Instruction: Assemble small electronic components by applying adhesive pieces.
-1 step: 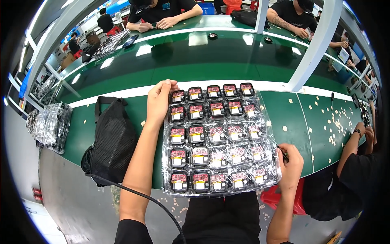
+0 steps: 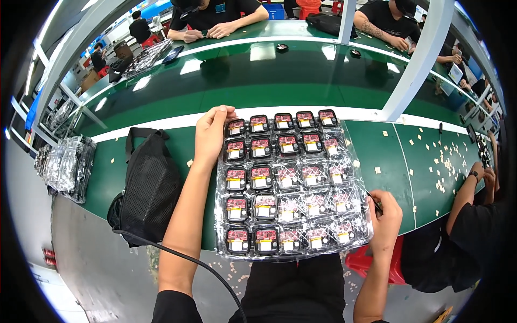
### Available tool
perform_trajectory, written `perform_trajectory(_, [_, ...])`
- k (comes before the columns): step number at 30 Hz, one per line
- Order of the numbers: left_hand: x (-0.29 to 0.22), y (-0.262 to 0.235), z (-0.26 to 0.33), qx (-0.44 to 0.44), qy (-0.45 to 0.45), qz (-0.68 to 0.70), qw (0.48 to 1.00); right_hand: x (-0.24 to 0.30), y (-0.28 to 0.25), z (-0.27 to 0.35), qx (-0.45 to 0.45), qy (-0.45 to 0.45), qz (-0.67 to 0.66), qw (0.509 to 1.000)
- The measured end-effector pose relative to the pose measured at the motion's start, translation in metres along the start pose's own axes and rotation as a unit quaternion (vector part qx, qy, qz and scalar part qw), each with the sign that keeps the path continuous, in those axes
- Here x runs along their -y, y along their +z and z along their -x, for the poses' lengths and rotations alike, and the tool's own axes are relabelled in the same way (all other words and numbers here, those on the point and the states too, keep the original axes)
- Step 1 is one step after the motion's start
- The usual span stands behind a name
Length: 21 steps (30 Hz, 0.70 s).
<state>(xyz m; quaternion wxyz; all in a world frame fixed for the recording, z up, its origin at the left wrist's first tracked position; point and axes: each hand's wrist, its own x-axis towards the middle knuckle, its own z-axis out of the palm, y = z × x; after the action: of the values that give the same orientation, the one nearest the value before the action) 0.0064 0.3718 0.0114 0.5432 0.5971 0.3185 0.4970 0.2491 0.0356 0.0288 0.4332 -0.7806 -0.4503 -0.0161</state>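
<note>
A clear plastic blister tray [image 2: 350, 156] lies in front of me, its near end reaching past the green table edge. Rows of small black square devices [image 2: 260, 176] with red and white faces fill its left columns and far row. Toward the lower right, similar faces look dulled by shiny, creased plastic. My left hand [image 2: 212, 126] is closed at the tray's far left corner, thumb and fingers together on its edge. Beside the tray's right edge, my right hand [image 2: 385, 218] has curled fingers. A small dark thing shows between its thumb and fingers, mostly hidden.
A black mesh bag [image 2: 151, 188] sits left of my arm, and a black cable [image 2: 202, 264] crosses it. Stacked clear trays [image 2: 67, 167] stand at far left. Small pale squares [image 2: 444, 167] litter the table at right, near another person's hands [image 2: 484, 175]. A white post [image 2: 420, 59] rises beyond.
</note>
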Motion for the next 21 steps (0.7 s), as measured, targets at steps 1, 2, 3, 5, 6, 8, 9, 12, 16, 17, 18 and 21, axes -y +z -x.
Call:
perform_trajectory(1, [0.0004,0.0003,0.0019,0.0,0.003,-0.003,1.0,-0.0002,-0.0004,0.0013,0.004,0.006,0.001,1.0])
perform_trajectory(2, [0.0003,0.0005,0.0024,-0.001,0.002,-0.002,1.0,0.0003,-0.0007,0.0016,0.005,0.006,0.002,1.0])
perform_trajectory(3, [-0.0001,0.0007,0.0018,0.0,0.001,-0.001,1.0,0.0011,-0.0009,0.0012,0.001,0.001,0.001,1.0])
perform_trajectory(5, [-0.0009,0.0016,0.0007,0.0,-0.005,0.002,1.0,0.0013,-0.0014,0.0008,-0.005,-0.004,0.002,1.0])
perform_trajectory(6, [-0.0009,0.0016,0.0015,0.0,-0.004,0.003,1.0,-0.0004,-0.0007,0.0018,-0.005,-0.008,0.0,1.0])
perform_trajectory(8, [0.0004,0.0014,0.0015,0.0,-0.002,-0.009,1.0,-0.0011,-0.0009,0.001,-0.007,-0.014,0.001,1.0])
perform_trajectory(9, [0.0008,0.0002,0.0019,0.003,0.0,-0.007,1.0,0.0006,-0.0008,0.0008,-0.004,-0.013,0.0,1.0])
perform_trajectory(12, [-0.0008,0.0,0.0028,-0.001,-0.004,-0.02,1.0,0.0005,0.0003,0.001,-0.005,-0.018,0.008,1.0])
perform_trajectory(16, [-0.0018,0.0003,0.001,0.008,-0.002,0.003,1.0,-0.0012,-0.0005,0.0011,-0.01,-0.008,0.002,1.0])
perform_trajectory(17, [-0.0017,0.0005,0.0014,0.008,-0.003,0.005,1.0,0.0003,-0.0011,0.0008,-0.004,0.002,0.0,1.0])
perform_trajectory(18, [-0.0014,0.0009,0.0026,0.002,-0.004,-0.004,1.0,0.0015,-0.0015,0.0006,0.002,0.013,-0.002,1.0])
perform_trajectory(21, [0.0002,0.0006,0.0018,0.0,-0.007,-0.012,1.0,0.0003,-0.0016,0.0005,0.004,0.008,-0.002,1.0])
